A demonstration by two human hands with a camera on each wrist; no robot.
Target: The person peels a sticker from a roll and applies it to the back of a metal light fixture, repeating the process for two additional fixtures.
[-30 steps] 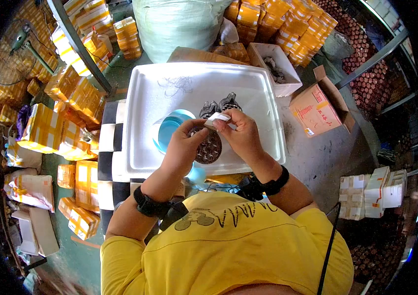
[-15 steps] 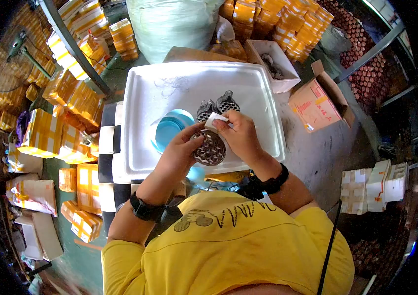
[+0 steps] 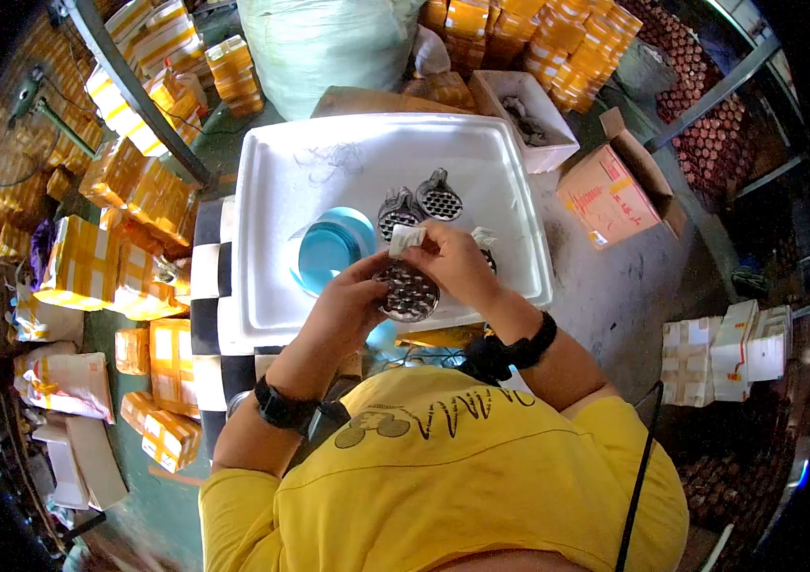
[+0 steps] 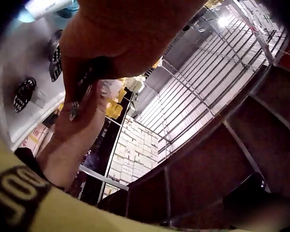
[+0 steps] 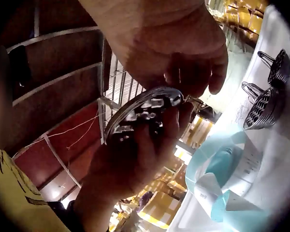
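Observation:
My left hand (image 3: 352,297) grips a round, dark metal piece (image 3: 412,296) with a pattern of openings across its face. In the right wrist view, fingers of that hand lie over the face of the metal piece (image 5: 142,113). A small white label (image 3: 407,238) is pinched by my right hand (image 3: 455,261) at the far rim of the piece. Two similar metal pieces with looped ends, one of them (image 3: 440,198), stand farther back on the white foam tray (image 3: 267,191). Left of my hands is a light blue label roll (image 3: 331,250), its strip hanging loose in the right wrist view.
Another dark piece with a pale tag (image 3: 484,236) lies partly hidden beyond my right hand. A tangle of thin dark strands (image 3: 334,160) is at the tray's back. An open carton (image 3: 612,200) stands to the right; taped boxes (image 3: 91,262) are stacked left.
The round piece has tilted so its face shows more, and the white label has turned to stand upright at its rim. My right hand has shifted slightly, with the pale-tagged piece now showing beyond it.

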